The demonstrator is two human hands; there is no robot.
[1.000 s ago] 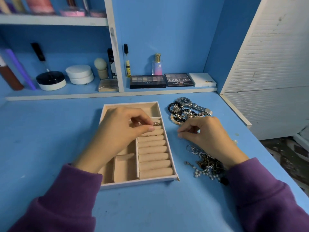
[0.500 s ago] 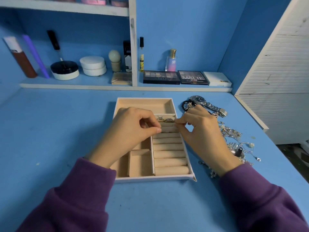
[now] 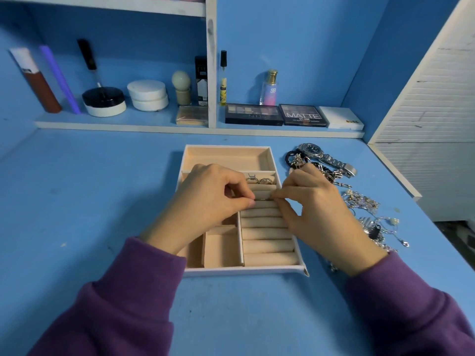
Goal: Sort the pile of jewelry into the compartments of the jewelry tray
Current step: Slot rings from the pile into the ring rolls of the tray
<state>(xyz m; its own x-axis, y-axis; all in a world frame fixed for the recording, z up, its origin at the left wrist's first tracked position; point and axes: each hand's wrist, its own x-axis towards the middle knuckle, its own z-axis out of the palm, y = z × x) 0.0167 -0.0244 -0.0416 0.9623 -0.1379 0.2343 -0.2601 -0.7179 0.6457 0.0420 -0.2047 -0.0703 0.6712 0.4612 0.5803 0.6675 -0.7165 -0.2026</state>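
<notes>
The jewelry tray (image 3: 246, 271) has a white rim and beige lining and lies in the middle of the blue desk. Two silver rings (image 3: 258, 179) stand in the top slot of its ring rolls (image 3: 267, 244). My left hand (image 3: 205, 201) and my right hand (image 3: 313, 209) meet over the third slot. Their fingertips pinch a small silver ring (image 3: 262, 199) from either side, low against the rolls. The jewelry pile (image 3: 365, 205) of chains, beads and earrings lies right of the tray. A steel watch (image 3: 322, 155) sits at its far end.
A low shelf runs along the back with eyeshadow palettes (image 3: 277, 114), a perfume bottle (image 3: 269, 88), white jars (image 3: 147, 95) and tubes. A white slatted door (image 3: 437, 104) stands at the right, where the desk edge drops off. The tray's large top compartment (image 3: 228, 159) holds nothing.
My right hand left the pile and came left to the ring rolls, carrying the small ring. My left hand stayed at the same slot. The view shifted, so the tray sits further right.
</notes>
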